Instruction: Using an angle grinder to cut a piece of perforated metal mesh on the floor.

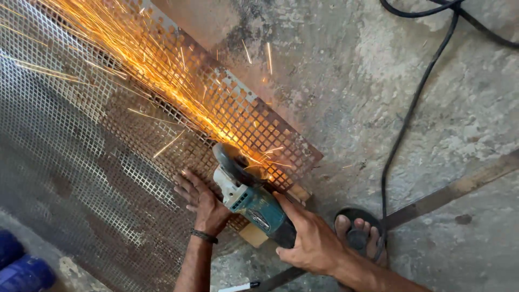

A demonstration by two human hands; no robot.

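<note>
My right hand [311,238] grips the body of a teal angle grinder [254,203]. Its disc [235,162] bites into a rusty perforated metal sheet [108,140] that lies on the concrete floor. Orange sparks [146,59] stream up and to the left across the sheet. My left hand [201,201] lies flat on the sheet just left of the grinder, fingers spread, with a dark band on the wrist. A small wooden block [254,235] sits under the sheet's near edge, partly hidden by the grinder.
My foot in a dark sandal [359,232] stands right of the grinder. A black power cable [411,108] runs from the top right down to the foot. A flat metal strip [454,189] crosses the floor. Blue objects [21,265] sit at the bottom left.
</note>
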